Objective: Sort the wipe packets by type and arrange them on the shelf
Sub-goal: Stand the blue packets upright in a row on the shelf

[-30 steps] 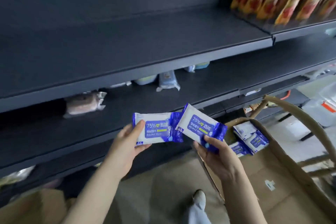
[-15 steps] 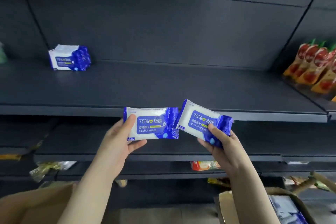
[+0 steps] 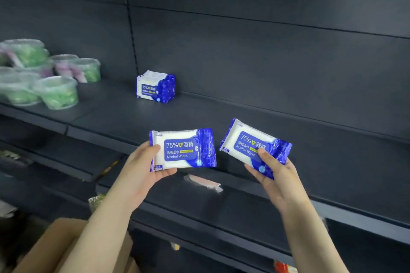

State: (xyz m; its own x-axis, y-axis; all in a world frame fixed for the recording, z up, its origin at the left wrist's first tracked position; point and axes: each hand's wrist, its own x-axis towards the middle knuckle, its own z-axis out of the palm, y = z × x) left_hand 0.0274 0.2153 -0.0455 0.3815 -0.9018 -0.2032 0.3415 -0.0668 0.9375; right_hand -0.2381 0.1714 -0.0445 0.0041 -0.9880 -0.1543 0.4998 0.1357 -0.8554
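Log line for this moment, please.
left hand: holds alcohol wipe packet | right hand: holds second packet | shelf: row of matching packets standing at back | step: neither held packet placed yet

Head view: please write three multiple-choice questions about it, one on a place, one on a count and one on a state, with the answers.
1. Where does the row of wipe packets stand?
A. on the floor
B. in a basket
C. on the shelf, right of the clear tubs

2. How many packets do the two hands hold together?
A. one
B. two
C. four

3. What is the right hand doing?
A. pinching the tilted packet
B. hanging empty
C. pressing flat on the shelf

Answers:
1. C: the row stands by the back wall, beside the tubs.
2. B: the left hand holds the level packet, and the right hand holds another.
3. A: its thumb lies on the label, with the fingers under it.
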